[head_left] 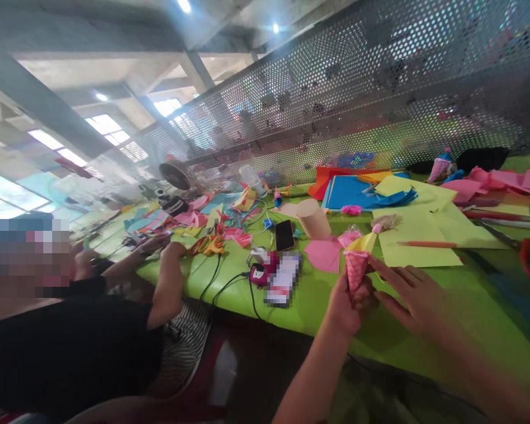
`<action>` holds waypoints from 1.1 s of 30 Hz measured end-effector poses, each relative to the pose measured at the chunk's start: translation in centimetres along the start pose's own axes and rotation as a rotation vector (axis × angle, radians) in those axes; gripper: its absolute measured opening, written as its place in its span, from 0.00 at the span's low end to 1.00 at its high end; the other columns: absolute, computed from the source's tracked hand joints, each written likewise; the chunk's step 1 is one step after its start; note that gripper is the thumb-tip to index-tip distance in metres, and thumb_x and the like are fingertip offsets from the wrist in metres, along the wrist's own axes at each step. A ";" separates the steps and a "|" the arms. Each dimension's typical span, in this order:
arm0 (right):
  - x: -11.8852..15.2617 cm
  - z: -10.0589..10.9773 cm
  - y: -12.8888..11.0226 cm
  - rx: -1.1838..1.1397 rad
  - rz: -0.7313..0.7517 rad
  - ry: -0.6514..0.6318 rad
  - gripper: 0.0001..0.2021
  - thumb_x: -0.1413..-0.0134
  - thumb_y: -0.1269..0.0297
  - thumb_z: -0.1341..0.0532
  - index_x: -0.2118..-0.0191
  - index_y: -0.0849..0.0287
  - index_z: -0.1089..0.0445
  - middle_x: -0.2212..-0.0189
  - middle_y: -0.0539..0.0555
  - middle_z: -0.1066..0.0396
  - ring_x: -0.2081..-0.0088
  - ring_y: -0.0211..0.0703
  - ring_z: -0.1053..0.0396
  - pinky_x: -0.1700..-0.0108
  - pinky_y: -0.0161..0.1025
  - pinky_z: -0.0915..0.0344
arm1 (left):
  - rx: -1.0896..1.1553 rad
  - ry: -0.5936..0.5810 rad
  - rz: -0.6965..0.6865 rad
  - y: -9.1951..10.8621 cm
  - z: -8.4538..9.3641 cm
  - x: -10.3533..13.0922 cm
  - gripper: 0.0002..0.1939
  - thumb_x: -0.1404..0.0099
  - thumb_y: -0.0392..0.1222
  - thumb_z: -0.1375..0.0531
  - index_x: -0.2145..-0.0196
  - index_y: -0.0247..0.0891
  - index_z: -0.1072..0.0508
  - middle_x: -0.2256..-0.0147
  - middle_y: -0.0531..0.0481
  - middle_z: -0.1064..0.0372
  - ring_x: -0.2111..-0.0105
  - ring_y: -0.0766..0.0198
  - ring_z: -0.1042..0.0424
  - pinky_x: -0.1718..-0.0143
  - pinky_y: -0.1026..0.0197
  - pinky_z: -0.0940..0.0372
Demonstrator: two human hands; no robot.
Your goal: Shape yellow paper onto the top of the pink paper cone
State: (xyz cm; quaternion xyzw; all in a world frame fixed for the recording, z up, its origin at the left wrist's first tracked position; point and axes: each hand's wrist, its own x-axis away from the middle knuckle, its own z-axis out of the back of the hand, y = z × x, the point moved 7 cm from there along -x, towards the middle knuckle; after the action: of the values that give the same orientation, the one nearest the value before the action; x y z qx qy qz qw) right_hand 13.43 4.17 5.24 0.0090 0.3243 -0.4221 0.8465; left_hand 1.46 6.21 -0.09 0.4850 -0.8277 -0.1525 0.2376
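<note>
My left hand (347, 303) grips a pink paper cone (355, 268) with a yellow paper piece (363, 242) folded over its top, held just above the green table (318, 294). My right hand (408, 291) is beside it on the right, fingers spread, with the fingertips touching the cone's right side. A pink paper sheet (323, 254) lies on the table just left of the cone.
A yellow-green sheet (417, 238) with a pencil (426, 244) lies to the right. A beige paper cup (313, 219), a black phone (284, 234), blue and orange sheets (357, 189) and paper scraps lie farther back. A person in black sits at left, arm (168, 282) on the table. A perforated metal screen (357, 94) runs behind.
</note>
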 end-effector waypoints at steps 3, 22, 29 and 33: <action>0.0 0.1 0.1 -0.052 -0.017 -0.002 0.36 0.26 0.56 0.44 0.20 0.45 0.59 0.55 0.56 0.22 0.59 0.54 0.26 0.58 0.52 0.29 | 0.006 -0.011 -0.001 0.0 0.2 0.0 0.24 0.20 0.54 0.49 0.60 0.32 0.22 0.85 0.62 0.55 0.85 0.75 0.66 0.83 0.73 0.59; 0.0 0.3 -0.4 -0.040 0.039 0.025 0.36 0.28 0.59 0.44 0.21 0.45 0.57 0.55 0.56 0.21 0.59 0.53 0.25 0.59 0.52 0.28 | -0.072 -0.058 0.020 0.1 0.7 0.3 0.22 0.22 0.56 0.46 0.64 0.35 0.27 0.86 0.63 0.56 0.88 0.74 0.67 0.86 0.70 0.66; 0.0 0.5 -0.3 -0.093 0.008 0.021 0.36 0.27 0.60 0.43 0.21 0.45 0.58 0.52 0.57 0.22 0.57 0.52 0.24 0.57 0.51 0.28 | -0.070 -0.086 -0.010 0.3 0.5 0.5 0.20 0.22 0.53 0.47 0.66 0.36 0.29 0.87 0.63 0.54 0.88 0.74 0.68 0.86 0.70 0.66; 0.0 0.3 -0.6 -0.064 0.052 0.021 0.35 0.27 0.60 0.44 0.21 0.46 0.57 0.53 0.56 0.21 0.58 0.52 0.24 0.58 0.50 0.28 | -0.092 -0.034 -0.011 0.4 0.7 0.5 0.20 0.21 0.52 0.47 0.67 0.36 0.30 0.86 0.63 0.55 0.87 0.74 0.67 0.85 0.71 0.66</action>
State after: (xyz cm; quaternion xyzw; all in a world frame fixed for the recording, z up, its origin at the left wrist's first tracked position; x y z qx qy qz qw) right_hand 13.16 3.76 5.64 -0.0054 0.3463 -0.3894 0.8535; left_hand 0.56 5.99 -0.40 0.4755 -0.8210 -0.2003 0.2446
